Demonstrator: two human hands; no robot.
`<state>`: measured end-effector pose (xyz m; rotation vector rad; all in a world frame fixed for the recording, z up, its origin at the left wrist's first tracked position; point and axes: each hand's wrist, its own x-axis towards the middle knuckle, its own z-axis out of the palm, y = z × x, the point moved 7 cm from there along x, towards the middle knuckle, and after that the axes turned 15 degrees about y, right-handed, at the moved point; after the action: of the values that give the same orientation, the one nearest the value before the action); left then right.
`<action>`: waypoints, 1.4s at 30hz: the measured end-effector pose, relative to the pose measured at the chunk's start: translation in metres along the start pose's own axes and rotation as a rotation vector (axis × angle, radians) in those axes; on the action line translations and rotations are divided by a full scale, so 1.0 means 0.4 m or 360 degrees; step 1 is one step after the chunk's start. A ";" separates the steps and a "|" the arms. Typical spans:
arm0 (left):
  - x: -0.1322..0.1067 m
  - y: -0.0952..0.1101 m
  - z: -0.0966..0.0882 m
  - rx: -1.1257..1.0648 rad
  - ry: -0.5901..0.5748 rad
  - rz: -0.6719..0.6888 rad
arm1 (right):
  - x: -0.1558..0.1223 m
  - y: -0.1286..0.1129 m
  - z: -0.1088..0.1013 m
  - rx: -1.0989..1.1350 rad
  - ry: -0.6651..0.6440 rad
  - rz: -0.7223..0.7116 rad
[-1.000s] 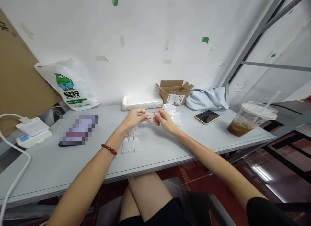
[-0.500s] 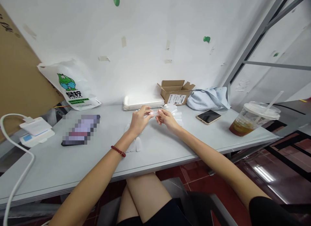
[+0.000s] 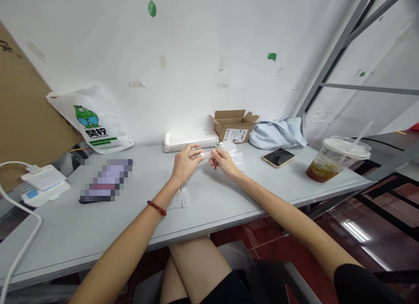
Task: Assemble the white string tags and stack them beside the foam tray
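Note:
Above the middle of the desk, my left hand pinches a small whitish translucent plastic piece between thumb and fingers. My right hand is closed in a pinch at the right end of the same piece; its exact shape is too small to tell. Flat translucent rounded plastic pieces lie on the desk under and in front of my left hand, partly hidden by it. More translucent pieces lie just beyond my right hand.
Behind my hands are a white stack, an open cardboard box and a pale blue cloth bag. A phone and a lidded drink cup stand right. Left are a blurred phone, white plastic bag and cable.
The camera view has shifted slightly. My hands stay pinched together around the small plastic piece, with only slight finger movement.

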<state>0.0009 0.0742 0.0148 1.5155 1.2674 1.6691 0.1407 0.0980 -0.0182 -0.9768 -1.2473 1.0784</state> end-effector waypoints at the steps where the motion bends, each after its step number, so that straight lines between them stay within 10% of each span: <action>1: 0.001 -0.006 0.001 -0.0038 -0.0015 -0.0054 | -0.001 -0.004 0.000 -0.0005 0.0001 -0.0025; 6: 0.005 -0.020 0.006 -0.0162 -0.0081 -0.0209 | -0.007 -0.015 0.006 -0.0037 -0.0054 -0.0064; 20: -0.011 0.024 0.008 0.0156 -0.0015 0.0345 | -0.003 0.003 -0.001 -0.0025 -0.0052 0.0058; 25: 0.015 -0.012 -0.030 0.0187 0.0185 -0.0024 | 0.000 -0.020 -0.009 0.0015 0.0015 -0.0001; 31: 0.008 -0.043 0.005 0.0103 -0.0345 -0.0403 | -0.007 -0.030 0.001 -0.0073 -0.0037 -0.0079; 42: -0.002 0.011 0.012 0.0278 -0.0320 0.0181 | -0.013 -0.010 0.007 -0.0205 -0.0118 -0.0008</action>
<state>0.0064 0.0728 0.0180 1.8403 1.2658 1.4611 0.1383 0.0919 -0.0152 -1.0383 -1.3928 1.0486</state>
